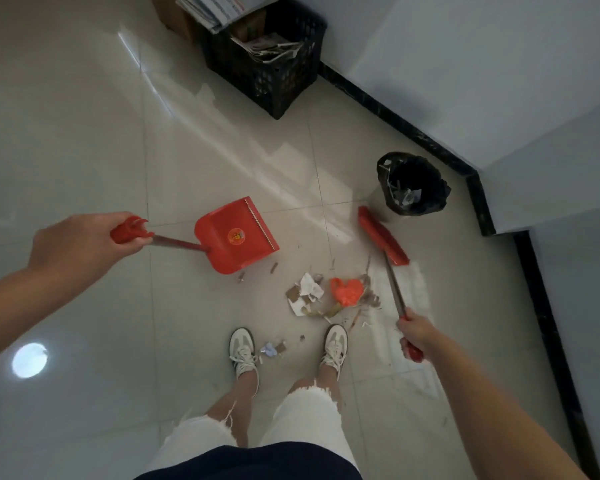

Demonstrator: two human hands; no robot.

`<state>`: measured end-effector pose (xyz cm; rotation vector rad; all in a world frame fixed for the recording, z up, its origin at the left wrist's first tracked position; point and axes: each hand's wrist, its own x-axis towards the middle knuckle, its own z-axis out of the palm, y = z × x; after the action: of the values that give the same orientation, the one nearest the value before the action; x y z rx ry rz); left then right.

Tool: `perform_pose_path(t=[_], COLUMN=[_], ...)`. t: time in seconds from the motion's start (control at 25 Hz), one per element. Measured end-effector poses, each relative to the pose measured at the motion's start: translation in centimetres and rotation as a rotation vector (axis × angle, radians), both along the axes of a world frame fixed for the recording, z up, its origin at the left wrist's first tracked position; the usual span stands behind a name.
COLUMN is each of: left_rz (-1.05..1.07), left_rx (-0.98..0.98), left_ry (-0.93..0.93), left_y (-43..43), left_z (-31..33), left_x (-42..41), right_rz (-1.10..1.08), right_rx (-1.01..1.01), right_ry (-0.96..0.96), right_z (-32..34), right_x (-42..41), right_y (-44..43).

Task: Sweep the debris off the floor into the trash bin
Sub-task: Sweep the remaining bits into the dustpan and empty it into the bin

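Note:
My left hand grips the red handle of a red dustpan, which rests on the tiled floor left of the debris, its mouth facing right. My right hand holds the handle of a red broom, whose head sits on the floor just beyond the debris, close to the bin. The debris is a pile of paper scraps, cardboard bits and an orange plastic bag, lying between dustpan and broom. A few more scraps lie between my shoes. The round trash bin with a black liner stands by the wall, some rubbish inside.
A black plastic crate filled with newspapers stands at the back against the wall, with a cardboard box beside it. A white wall with a black skirting board runs along the right. My two white shoes stand just behind the pile.

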<state>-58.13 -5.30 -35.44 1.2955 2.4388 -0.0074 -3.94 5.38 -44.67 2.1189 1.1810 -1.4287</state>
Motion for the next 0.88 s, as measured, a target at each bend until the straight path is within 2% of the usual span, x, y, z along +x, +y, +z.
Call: perform_pose_path(t=[0.12,0.28,0.4,0.48,0.72,0.88], left_rz=[-0.071,-0.168,-0.18,-0.125,0.208,0.305], left_rx=[0.086,0.029,-0.013,-0.015,0.047,0.093], left_ry=[-0.005,0.0,-0.03,-0.011,-0.117,-0.09], left_y=[-1.6,-0.5,-0.4,-0.5,-2.2,-4.2], left_z=[-5.1,-3.5,0.2,1.5,2.5,3.8], left_x=[-6.8,-6.7,-4.6,-5.0,-9.1,-10.6], right_rz=[0.024,0.186,0.332,0.419,0.517,0.724], right_rx=[-0.045,-0.229,-0.289,-0.288,-0.064,0.011], right_ry=[0.046,0.052,0.038,-0.003,-0.042,-0.019], right_z=[-0.5,3.7,7.3,9.4,14.6,13.5], right_x=[-1.8,-2.5,-3.3,-3.6,-5.4,-9.6], right_y=[-4.7,-12.5,-15.4,-15.4,-15.2,-13.7])
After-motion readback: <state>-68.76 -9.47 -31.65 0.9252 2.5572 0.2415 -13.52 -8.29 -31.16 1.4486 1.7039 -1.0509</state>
